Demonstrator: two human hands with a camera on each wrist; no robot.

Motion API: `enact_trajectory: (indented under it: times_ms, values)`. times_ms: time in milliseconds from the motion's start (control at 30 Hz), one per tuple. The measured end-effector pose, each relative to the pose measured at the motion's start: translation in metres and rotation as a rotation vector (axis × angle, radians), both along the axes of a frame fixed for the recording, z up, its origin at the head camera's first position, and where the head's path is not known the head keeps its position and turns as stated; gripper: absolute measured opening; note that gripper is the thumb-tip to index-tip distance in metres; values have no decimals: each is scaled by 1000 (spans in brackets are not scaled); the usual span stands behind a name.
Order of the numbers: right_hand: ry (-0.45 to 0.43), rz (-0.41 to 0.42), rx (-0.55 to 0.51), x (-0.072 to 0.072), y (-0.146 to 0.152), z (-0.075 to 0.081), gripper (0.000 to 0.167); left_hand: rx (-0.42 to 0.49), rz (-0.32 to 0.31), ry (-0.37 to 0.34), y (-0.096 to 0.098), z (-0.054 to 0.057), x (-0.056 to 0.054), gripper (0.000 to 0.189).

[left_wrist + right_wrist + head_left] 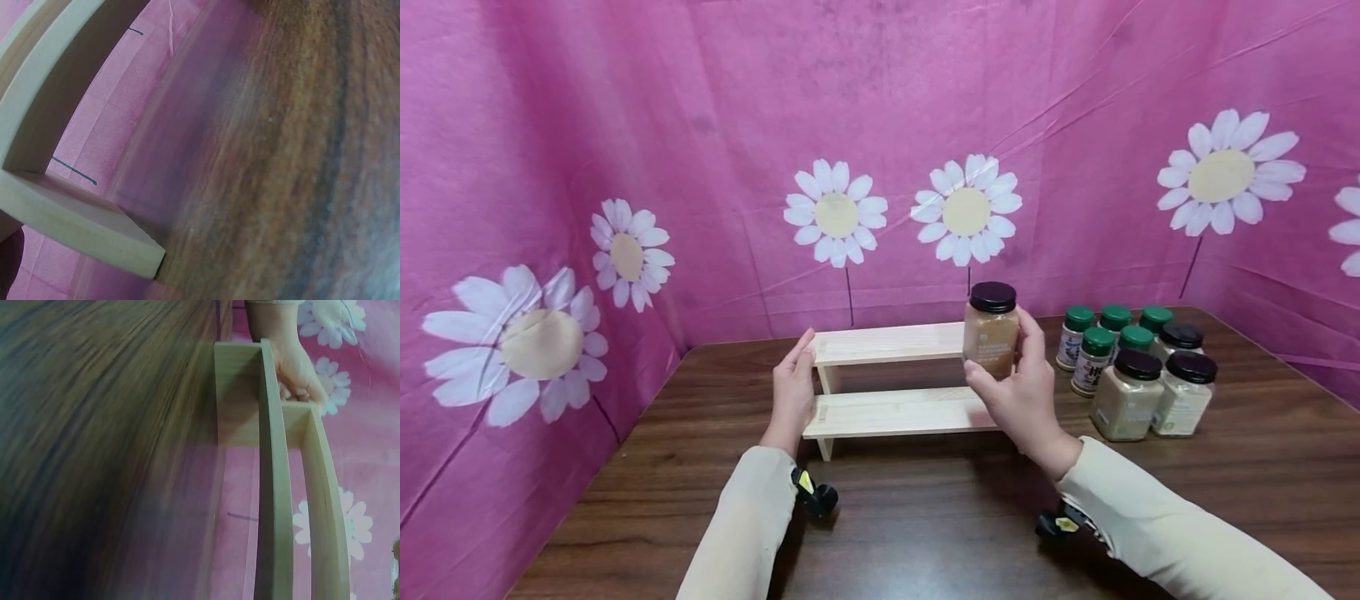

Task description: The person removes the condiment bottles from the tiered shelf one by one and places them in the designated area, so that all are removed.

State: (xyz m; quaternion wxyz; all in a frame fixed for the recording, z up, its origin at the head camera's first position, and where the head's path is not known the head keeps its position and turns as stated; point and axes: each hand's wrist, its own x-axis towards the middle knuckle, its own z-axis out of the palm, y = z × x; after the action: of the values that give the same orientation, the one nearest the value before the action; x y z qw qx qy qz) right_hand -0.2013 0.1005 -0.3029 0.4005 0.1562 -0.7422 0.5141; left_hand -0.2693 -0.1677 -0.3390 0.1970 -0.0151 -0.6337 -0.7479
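Observation:
A two-tier wooden rack (887,412) stands on the table, its pale boards stepped one behind the other. At its left end, my left hand (792,400) holds the side; in the right wrist view that hand (294,369) has its fingers curled by the end panel. My right hand (1022,392) grips a square spice jar (991,337) with a black lid and tan-brown powder. The jar is upright at the rack's right end, in front of the upper tier. Whether it touches the wood I cannot tell. In the left wrist view, the rack's end (81,225) fills the left side.
Right of the rack stand several small green-lidded shakers (1092,362). Close by are black-lidded square jars, one with tan contents (1126,400) and one paler (1183,396). A pink cloth with daisies (880,100) hangs behind the brown wooden table (910,533).

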Motion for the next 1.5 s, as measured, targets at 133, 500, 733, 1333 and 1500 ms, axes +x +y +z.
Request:
enact_trajectory:
  times_ms: [133, 500, 733, 1333, 1500]
  values:
    - [-47, -38, -5, 3, 13, 3, 82, 12, -11, -2, 1, 1, 1, 39]
    - [19, -90, -40, 6, 43, 7, 79, 25, -17, 1, 1, 0, 0, 39]
    - [33, -164, -79, 5, 62, 6, 78, 21, -8, 4, 1, 1, 2, 39]
    - [-34, -259, -96, 9, 131, 7, 78, 4, 14, 13, 3, 1, 0, 38]
    - [-41, -283, -130, 10, 150, 8, 78, 18, 7, 14, 2, 0, -2, 38]
